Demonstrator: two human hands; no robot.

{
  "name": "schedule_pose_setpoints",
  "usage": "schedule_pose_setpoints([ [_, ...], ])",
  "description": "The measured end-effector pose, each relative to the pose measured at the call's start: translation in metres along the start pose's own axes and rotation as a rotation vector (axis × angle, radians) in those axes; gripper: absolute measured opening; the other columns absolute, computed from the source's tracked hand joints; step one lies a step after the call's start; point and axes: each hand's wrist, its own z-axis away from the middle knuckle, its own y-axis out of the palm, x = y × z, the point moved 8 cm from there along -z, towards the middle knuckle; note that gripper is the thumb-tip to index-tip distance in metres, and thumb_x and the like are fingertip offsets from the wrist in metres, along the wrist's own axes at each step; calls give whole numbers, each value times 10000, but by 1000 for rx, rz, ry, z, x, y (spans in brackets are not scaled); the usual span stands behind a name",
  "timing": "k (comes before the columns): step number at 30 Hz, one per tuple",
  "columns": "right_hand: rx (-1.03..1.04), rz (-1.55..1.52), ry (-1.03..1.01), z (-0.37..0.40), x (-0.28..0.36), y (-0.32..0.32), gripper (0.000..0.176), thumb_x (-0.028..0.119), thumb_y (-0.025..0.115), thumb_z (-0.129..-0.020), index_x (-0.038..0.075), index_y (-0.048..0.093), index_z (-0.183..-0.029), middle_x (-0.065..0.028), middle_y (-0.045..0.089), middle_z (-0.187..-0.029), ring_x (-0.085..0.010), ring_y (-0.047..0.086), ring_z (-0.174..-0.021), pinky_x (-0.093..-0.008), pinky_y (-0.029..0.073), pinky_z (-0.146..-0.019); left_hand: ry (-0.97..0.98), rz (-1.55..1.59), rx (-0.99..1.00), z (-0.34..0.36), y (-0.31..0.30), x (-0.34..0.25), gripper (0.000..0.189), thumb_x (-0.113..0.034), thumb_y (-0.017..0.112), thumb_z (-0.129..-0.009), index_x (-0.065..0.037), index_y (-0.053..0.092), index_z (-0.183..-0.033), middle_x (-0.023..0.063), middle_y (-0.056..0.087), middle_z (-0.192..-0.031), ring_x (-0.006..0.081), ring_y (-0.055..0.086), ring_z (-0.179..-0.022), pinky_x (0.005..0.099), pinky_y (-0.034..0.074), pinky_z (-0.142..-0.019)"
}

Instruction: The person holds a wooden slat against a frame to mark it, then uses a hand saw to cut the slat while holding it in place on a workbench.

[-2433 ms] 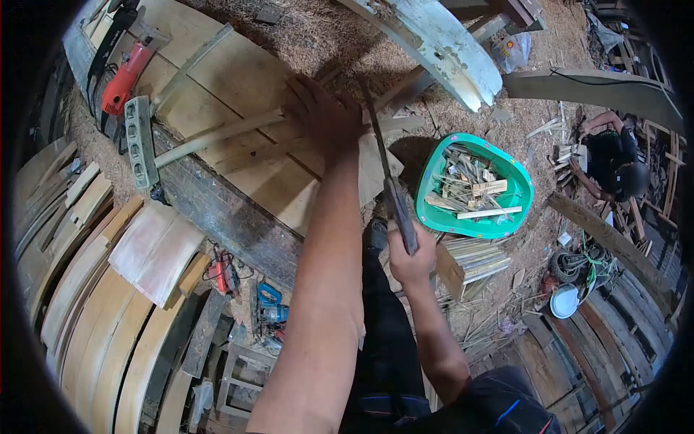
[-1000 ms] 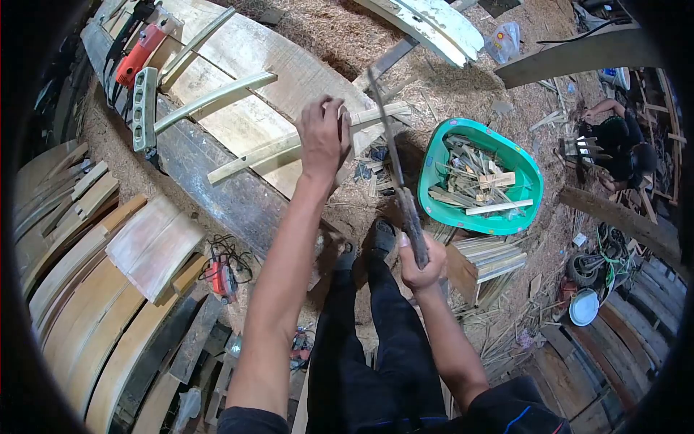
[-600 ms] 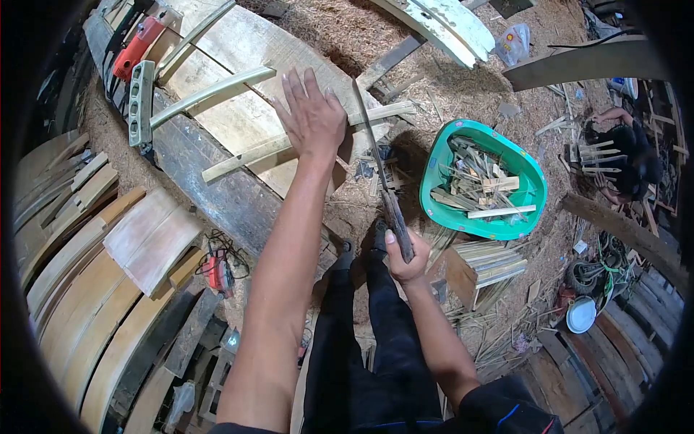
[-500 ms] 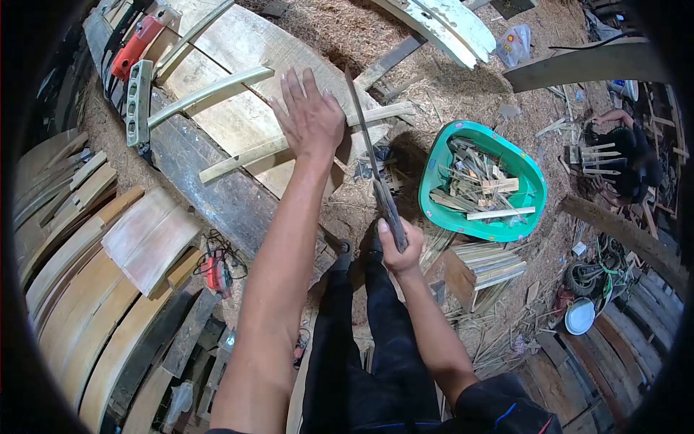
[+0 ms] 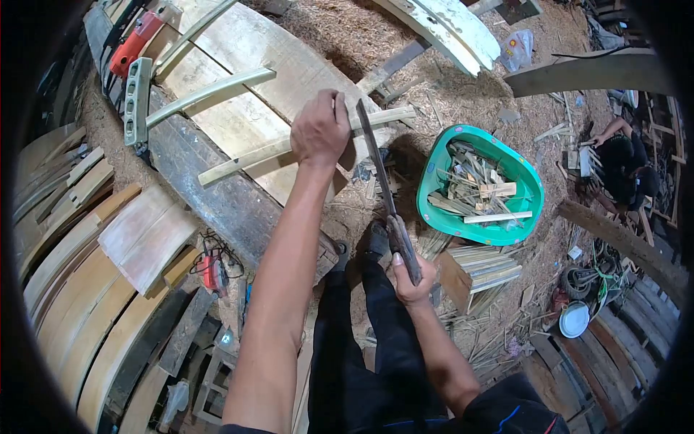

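My left hand (image 5: 319,129) is closed round a pale wooden strip (image 5: 249,157), with the fingers curled over it. The strip lies slantwise across wide boards on the bench, its right end sticking out past my hand. In my right hand (image 5: 413,278) I grip the dark handle of a machete (image 5: 377,155), a long narrow dark blade pointing up and away from me. In this view the blade crosses the strip just right of my left hand. A second thin curved strip (image 5: 210,94) lies farther up the boards.
A green tub (image 5: 535,184) of wood offcuts stands on the right, beside stacked slats (image 5: 481,271). A red power tool (image 5: 135,43) and a level (image 5: 135,105) lie at the upper left. Curved planks (image 5: 83,311) fill the lower left. Another person (image 5: 622,155) crouches at far right.
My left hand has gone from flat with spread fingers to curled round the strip. My right hand has drawn the machete slightly down and right.
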Motion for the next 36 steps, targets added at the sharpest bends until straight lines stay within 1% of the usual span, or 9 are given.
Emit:
schedule_pose_setpoints([
  [2,22,34,-9,-2,-5,2,301,106,674,-863,44,500,-626,-1,395,-529,-80,387,-486,-292,327,-463,64,80,-158,-1,1,-1,100,-191,657,-878,-98,640,-912,98,659,-713,260,659,-706,383,513,-629],
  [6,5,38,-2,-22,-3,6,279,111,670,-864,45,509,-646,-4,403,-539,-85,394,-493,-292,333,-471,-32,41,-175,-26,11,-12,205,-245,623,-909,-94,642,-1046,147,676,-898,336,644,-907,476,471,-803],
  [7,7,12,15,-24,-3,6,254,100,664,-864,41,521,-663,-4,412,-549,-86,401,-504,-287,340,-476,-50,83,-98,-29,10,-14,386,-268,616,-905,-44,575,-1216,214,609,-1204,361,494,-1261,520,343,-1029],
  [10,30,53,-31,-29,21,0,222,84,661,-860,34,542,-680,-2,421,-551,-84,408,-508,-282,348,-479,-120,-41,-356,-31,3,-6,586,-321,586,-918,14,437,-1376,257,377,-1474,363,226,-1460,555,140,-1155],
  [11,29,33,-29,-30,20,-2,195,68,658,-858,25,561,-694,2,423,-540,-79,411,-501,-276,354,-478,-219,-39,-204,-35,18,4,715,-388,511,-943,26,288,-1482,264,185,-1576,358,92,-1503,547,35,-1189],
  [15,4,45,-43,-47,50,-6,207,72,648,-868,23,560,-688,3,410,-520,-68,393,-488,-280,341,-463,-241,-243,-130,-38,28,3,733,-426,427,-961,24,252,-1512,260,190,-1584,360,129,-1496,561,71,-1187],
  [28,31,118,80,-61,95,-14,192,113,640,-878,0,589,-732,-8,422,-545,-66,427,-524,-298,362,-482,-280,-357,-104,-41,23,-2,711,-391,478,-913,-31,318,-1505,225,242,-1581,328,217,-1481,567,154,-1174],
  [33,54,72,133,-126,91,13,173,113,640,-882,-11,625,-763,1,460,-567,-58,452,-550,-274,380,-498,-282,-381,-89,-41,28,0,743,-406,488,-896,-40,303,-1514,225,209,-1595,322,204,-1487,568,137,-1175],
  [36,24,129,141,-75,93,-13,186,120,637,-888,-7,616,-754,-7,477,-562,-63,449,-537,-288,367,-490,-291,-381,-77,-39,24,1,737,-396,489,-899,-39,301,-1516,217,209,-1597,322,210,-1485,564,142,-1178],
])
